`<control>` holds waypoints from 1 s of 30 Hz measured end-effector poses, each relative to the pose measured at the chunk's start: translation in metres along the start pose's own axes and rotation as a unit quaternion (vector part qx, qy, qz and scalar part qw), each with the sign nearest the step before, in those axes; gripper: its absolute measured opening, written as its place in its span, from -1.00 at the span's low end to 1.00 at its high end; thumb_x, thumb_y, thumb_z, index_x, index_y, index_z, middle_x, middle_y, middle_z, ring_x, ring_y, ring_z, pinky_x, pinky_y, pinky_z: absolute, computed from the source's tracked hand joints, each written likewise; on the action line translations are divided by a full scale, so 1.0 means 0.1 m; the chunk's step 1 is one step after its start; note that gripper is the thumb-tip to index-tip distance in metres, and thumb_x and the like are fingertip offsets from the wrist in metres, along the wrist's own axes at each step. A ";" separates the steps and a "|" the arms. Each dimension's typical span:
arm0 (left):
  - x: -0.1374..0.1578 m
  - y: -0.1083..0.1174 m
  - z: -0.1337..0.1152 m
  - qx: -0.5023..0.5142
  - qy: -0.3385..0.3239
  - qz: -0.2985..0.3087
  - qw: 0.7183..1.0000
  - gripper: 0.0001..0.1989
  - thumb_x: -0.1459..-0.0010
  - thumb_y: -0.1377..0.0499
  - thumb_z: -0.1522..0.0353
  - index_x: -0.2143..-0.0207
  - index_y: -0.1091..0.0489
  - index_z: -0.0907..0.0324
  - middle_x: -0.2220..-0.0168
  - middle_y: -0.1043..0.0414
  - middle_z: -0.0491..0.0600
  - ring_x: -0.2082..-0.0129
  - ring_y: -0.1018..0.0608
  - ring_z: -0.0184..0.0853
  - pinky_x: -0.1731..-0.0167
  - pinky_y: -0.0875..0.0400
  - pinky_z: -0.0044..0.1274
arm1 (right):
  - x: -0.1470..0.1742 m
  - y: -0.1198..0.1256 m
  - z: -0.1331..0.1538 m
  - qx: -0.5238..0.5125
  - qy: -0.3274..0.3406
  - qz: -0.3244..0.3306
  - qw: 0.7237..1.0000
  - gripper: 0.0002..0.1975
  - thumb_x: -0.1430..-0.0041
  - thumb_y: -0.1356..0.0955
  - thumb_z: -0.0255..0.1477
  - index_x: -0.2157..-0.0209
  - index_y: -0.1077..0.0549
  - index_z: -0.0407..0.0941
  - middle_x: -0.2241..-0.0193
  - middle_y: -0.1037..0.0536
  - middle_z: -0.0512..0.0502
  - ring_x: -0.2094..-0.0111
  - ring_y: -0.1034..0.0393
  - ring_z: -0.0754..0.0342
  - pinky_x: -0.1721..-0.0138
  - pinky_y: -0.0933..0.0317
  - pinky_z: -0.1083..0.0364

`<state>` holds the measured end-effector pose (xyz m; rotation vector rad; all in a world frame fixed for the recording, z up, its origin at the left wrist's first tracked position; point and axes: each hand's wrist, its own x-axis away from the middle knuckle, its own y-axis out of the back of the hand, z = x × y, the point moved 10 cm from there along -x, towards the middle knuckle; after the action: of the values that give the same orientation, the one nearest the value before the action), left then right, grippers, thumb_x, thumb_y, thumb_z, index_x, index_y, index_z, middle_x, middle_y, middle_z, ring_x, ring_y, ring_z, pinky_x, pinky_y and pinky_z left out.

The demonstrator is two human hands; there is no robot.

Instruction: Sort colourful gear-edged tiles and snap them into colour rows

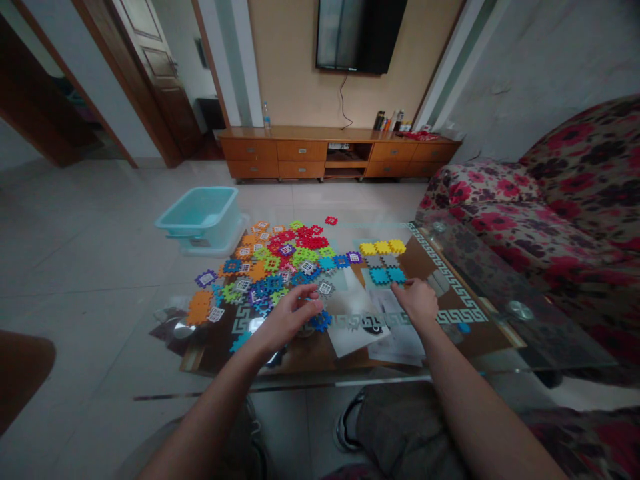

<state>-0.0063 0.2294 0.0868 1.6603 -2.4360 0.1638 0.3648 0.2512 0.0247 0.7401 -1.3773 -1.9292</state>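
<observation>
My left hand (296,312) reaches over the near side of a spread of colourful interlocking plastic tiles, thumb and fingers apart. Just beyond its fingertips lies a grey tile (326,289) with a white window shape, and a dark blue tile (321,321) lies beside the thumb. My right hand (419,301) is at the near edge of a pair of light blue tiles (387,275); its fingers are curled, and what they hold, if anything, is hidden. Behind that pair stand a row of grey tiles (383,262) and a row of yellow tiles (383,247).
The tiles lie on a glass table (480,353) with a key-pattern border. Sheets of paper (353,337) show between my hands. A light blue bin (205,217) stands at the far left. A floral sofa (490,200) is on the right, a wooden cabinet (300,152) behind.
</observation>
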 end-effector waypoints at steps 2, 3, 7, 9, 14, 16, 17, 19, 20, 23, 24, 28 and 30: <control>0.01 0.00 -0.01 -0.004 -0.001 0.000 1.000 -0.49 -0.09 -0.27 0.09 -0.04 -0.42 0.12 -0.05 -0.44 0.12 0.04 -0.49 -0.11 0.08 -0.37 -0.33 | -0.01 -0.01 0.01 0.005 0.012 0.004 1.000 -0.54 -0.08 -0.37 -0.15 0.12 -0.57 -0.19 0.17 -0.60 -0.37 0.13 -0.53 -0.24 0.14 -0.37 -0.06; 0.01 0.00 -0.01 -0.006 -0.001 0.000 1.000 -0.49 -0.09 -0.27 0.09 -0.04 -0.42 0.11 -0.05 -0.44 0.12 0.04 -0.50 -0.11 0.08 -0.37 -0.33 | -0.01 -0.02 0.02 0.008 0.018 0.006 1.000 -0.55 -0.09 -0.37 -0.17 0.11 -0.57 -0.20 0.17 -0.60 -0.38 0.13 -0.53 -0.23 0.14 -0.37 -0.06; 0.01 0.00 -0.01 -0.012 -0.002 0.002 1.000 -0.49 -0.09 -0.27 0.08 -0.05 -0.41 0.10 -0.04 -0.44 0.11 0.04 -0.50 -0.11 0.07 -0.37 -0.32 | -0.03 -0.04 0.02 0.016 0.037 0.006 0.999 -0.58 -0.11 -0.36 -0.25 0.10 -0.55 -0.25 0.14 -0.59 -0.40 0.11 -0.52 -0.21 0.11 -0.35 -0.02; 0.01 -0.01 0.00 -0.016 -0.002 0.005 1.000 -0.48 -0.09 -0.27 0.08 -0.06 -0.40 0.11 -0.03 -0.44 0.11 0.05 -0.50 -0.12 0.08 -0.37 -0.33 | -0.04 -0.04 0.02 0.019 0.040 0.008 0.999 -0.60 -0.12 -0.36 -0.28 0.10 -0.55 -0.26 0.14 -0.59 -0.40 0.10 -0.52 -0.20 0.10 -0.34 0.00; 0.00 0.00 0.01 -0.028 -0.001 0.004 1.000 -0.47 -0.10 -0.27 0.07 -0.06 -0.38 0.12 -0.03 -0.43 0.13 0.07 -0.50 -0.14 0.08 -0.37 -0.34 | -0.05 -0.08 -0.01 0.063 0.026 0.059 0.996 -0.62 -0.14 -0.34 -0.33 0.10 -0.57 -0.26 0.14 -0.59 -0.41 0.09 -0.53 -0.21 0.13 -0.35 0.00; -0.01 0.03 0.02 -0.042 -0.002 -0.012 0.999 -0.49 -0.10 -0.26 0.07 -0.04 -0.39 0.12 -0.02 -0.44 0.13 0.06 -0.50 -0.13 0.09 -0.37 -0.33 | -0.03 -0.09 0.00 0.084 0.026 0.093 0.992 -0.64 -0.14 -0.34 -0.31 0.16 -0.60 -0.26 0.18 -0.61 -0.42 0.11 -0.53 -0.23 0.16 -0.36 -0.01; -0.02 0.06 0.03 -0.053 -0.004 -0.026 0.998 -0.49 -0.10 -0.25 0.07 -0.02 -0.39 0.13 0.00 -0.44 0.13 0.06 -0.50 -0.13 0.09 -0.37 -0.33 | -0.01 -0.08 0.02 0.089 0.029 0.106 0.990 -0.65 -0.13 -0.34 -0.29 0.20 -0.61 -0.25 0.20 -0.61 -0.42 0.12 -0.54 -0.24 0.17 -0.36 -0.01; -0.05 0.16 0.04 -0.078 -0.012 -0.057 0.995 -0.52 -0.10 -0.25 0.09 -0.01 -0.40 0.14 0.04 -0.46 0.12 0.09 -0.51 -0.13 0.09 -0.37 -0.32 | 0.04 -0.05 0.07 0.093 0.039 0.122 0.987 -0.65 -0.11 -0.36 -0.27 0.23 -0.62 -0.24 0.23 -0.62 -0.41 0.15 -0.54 -0.25 0.20 -0.35 -0.01; -0.06 0.22 0.04 -0.093 -0.020 -0.075 0.993 -0.53 -0.10 -0.24 0.12 0.00 -0.40 0.15 0.07 -0.47 0.11 0.11 -0.51 -0.13 0.09 -0.37 -0.32 | 0.07 -0.03 0.11 0.095 0.045 0.132 0.986 -0.65 -0.11 -0.36 -0.26 0.23 -0.62 -0.23 0.24 -0.62 -0.41 0.16 -0.55 -0.25 0.22 -0.35 -0.01; -0.09 0.48 -0.02 -0.154 -0.063 -0.131 0.977 -0.61 -0.13 -0.20 0.22 0.01 -0.41 0.19 0.12 -0.47 0.11 0.13 -0.52 -0.12 0.07 -0.37 -0.31 | 0.22 0.04 0.28 0.089 0.066 0.164 0.980 -0.64 -0.13 -0.34 -0.22 0.24 -0.62 -0.20 0.26 -0.63 -0.39 0.20 -0.55 -0.23 0.28 -0.31 0.02; -0.08 0.59 -0.06 -0.189 -0.082 -0.153 0.966 -0.62 -0.14 -0.17 0.26 0.00 -0.41 0.20 0.12 -0.47 0.12 0.10 -0.52 -0.11 0.04 -0.35 -0.30 | 0.27 0.09 0.35 0.080 0.074 0.170 0.980 -0.66 -0.13 -0.34 -0.22 0.27 -0.62 -0.17 0.28 -0.63 -0.35 0.22 -0.55 -0.21 0.30 -0.29 0.03; -0.06 0.87 -0.18 -0.447 -0.107 -0.193 0.867 -0.60 -0.18 -0.05 0.44 -0.09 -0.32 0.27 -0.02 -0.39 0.22 -0.08 -0.42 -0.07 -0.13 -0.24 -0.28 | 0.53 0.24 0.73 0.024 0.140 0.179 0.974 -0.72 -0.16 -0.33 -0.24 0.39 -0.59 -0.13 0.39 -0.62 -0.22 0.29 -0.53 -0.09 0.34 -0.20 0.09; -0.07 0.98 -0.09 -0.559 -0.055 -0.175 0.809 -0.61 -0.21 -0.01 0.47 -0.08 -0.31 0.32 -0.05 -0.36 0.26 -0.10 -0.40 -0.05 -0.12 -0.25 -0.29 | 0.66 0.24 0.92 0.007 0.174 0.193 0.966 -0.74 -0.17 -0.33 -0.27 0.41 -0.57 -0.13 0.41 -0.62 -0.20 0.32 -0.51 -0.05 0.35 -0.17 0.11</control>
<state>-0.0936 0.2739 0.0957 1.4138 -1.5564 -1.1939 0.2580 0.2487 0.0693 0.7158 -1.2110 -1.4119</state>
